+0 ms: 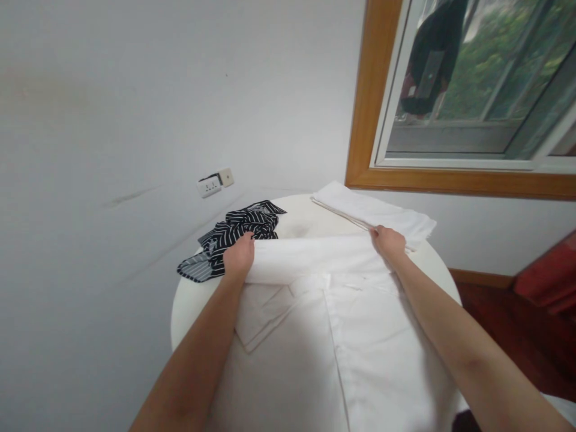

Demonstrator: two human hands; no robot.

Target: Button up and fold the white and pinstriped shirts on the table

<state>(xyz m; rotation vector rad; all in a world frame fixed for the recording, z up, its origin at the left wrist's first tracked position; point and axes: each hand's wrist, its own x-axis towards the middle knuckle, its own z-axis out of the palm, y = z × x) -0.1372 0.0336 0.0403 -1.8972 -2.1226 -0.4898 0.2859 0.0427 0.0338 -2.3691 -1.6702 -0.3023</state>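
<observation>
A white shirt [315,336] lies spread over a round white table [193,300], its far end folded back toward me. My left hand [238,255] is closed on the left end of that fold. My right hand [387,241] is closed on the right end of the same fold. A crumpled black-and-white striped garment [234,237] lies just beyond my left hand. A folded white cloth [373,213] lies just beyond my right hand at the table's far edge.
The table stands against a white wall with a socket plate [215,182]. A wood-framed window [463,90] is at the upper right. Dark wooden floor [508,324] and a red object [549,276] lie to the right.
</observation>
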